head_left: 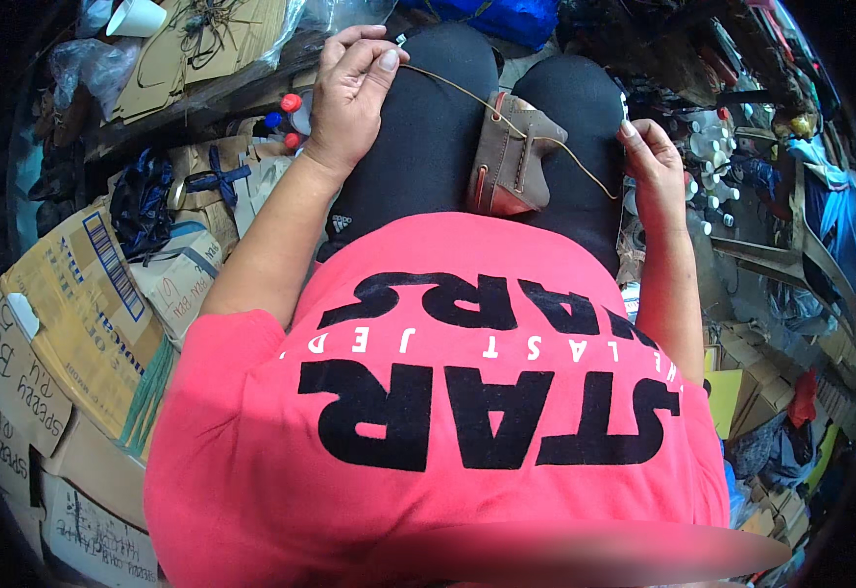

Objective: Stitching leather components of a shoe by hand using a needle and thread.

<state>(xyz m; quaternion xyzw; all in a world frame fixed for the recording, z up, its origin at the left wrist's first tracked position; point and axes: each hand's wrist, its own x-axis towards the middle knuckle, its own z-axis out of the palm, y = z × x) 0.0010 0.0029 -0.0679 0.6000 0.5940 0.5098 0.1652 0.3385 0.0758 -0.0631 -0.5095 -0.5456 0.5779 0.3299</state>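
On my lap, between my thighs, rests a brown leather piece (518, 162) with a stitched seam and reddish cord along its edges; it looks like part of a shoe. A thin tan lace (447, 82) runs from my left hand (354, 93) across the leather, and its other end hangs loose over my right thigh. Thumb and fingers of the left hand pinch the lace above my left thigh. Beside my right thigh is my right hand (651, 155), its thumb and forefinger pressed together. What that pinch holds, if anything, is too small to make out.
Cardboard boxes (70, 304) crowd my left side. Flat cardboard with dark cords (193, 54) and a white cup (137, 18) lie at the far left, near bottles with red and blue caps (293, 116). Several white-capped bottles (712, 157) and a chair-like frame (761, 257) stand to my right.
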